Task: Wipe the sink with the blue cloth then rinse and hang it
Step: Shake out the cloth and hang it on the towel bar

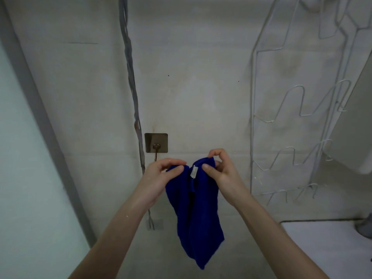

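The blue cloth [196,214] hangs down in front of the wall, held up by its top edge. A small white tag [193,171] shows at that edge between my hands. My left hand [161,174] pinches the cloth's top left part. My right hand [219,168] pinches the top right part. A square metal adhesive hook [156,143] is stuck on the wall just above and to the left of my left hand; nothing hangs on it. The sink is out of view.
Grey cables [130,81] run down the wall past the hook. A white wire rack [298,109] hangs on the wall at right. A white box-like unit [354,133] sits at far right, above a white surface [322,244]. A grey frame [40,117] borders the left.
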